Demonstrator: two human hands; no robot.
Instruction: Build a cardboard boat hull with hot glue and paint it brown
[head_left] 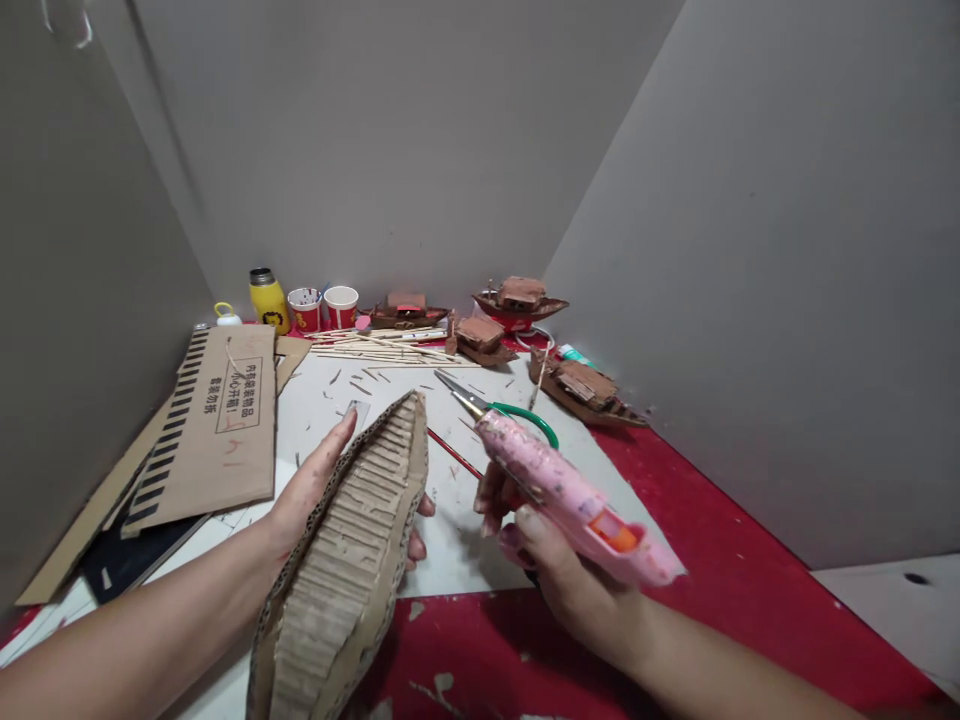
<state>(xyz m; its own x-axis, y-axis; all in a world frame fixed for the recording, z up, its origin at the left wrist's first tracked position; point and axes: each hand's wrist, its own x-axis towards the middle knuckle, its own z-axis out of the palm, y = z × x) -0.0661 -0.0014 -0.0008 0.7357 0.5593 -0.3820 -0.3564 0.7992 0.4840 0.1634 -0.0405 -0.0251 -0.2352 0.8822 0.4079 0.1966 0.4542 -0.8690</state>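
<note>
My left hand (304, 492) is wrapped under a cardboard boat hull (349, 545), thumb along its left edge and fingertips showing at its right side. The hull is long and pointed at the far end, with ridged corrugations inside and a raised rim. In my right hand (551, 560) is a pink hot glue gun (559, 480), its metal nozzle aimed up and left, apart from the hull. Behind the nozzle lie green-handled scissors (536, 417) on white paper. A thin red stick (456, 452) lies between the hull and the gun.
Printed cardboard sheets (225, 430) are stacked at left over a dark flat item (139, 560). Wooden sticks (390, 348) lie farther back, near a yellow bottle (268, 298) and paper cups (342, 308). Several brown model boats (589, 388) stand at the back and right. Grey walls enclose the table.
</note>
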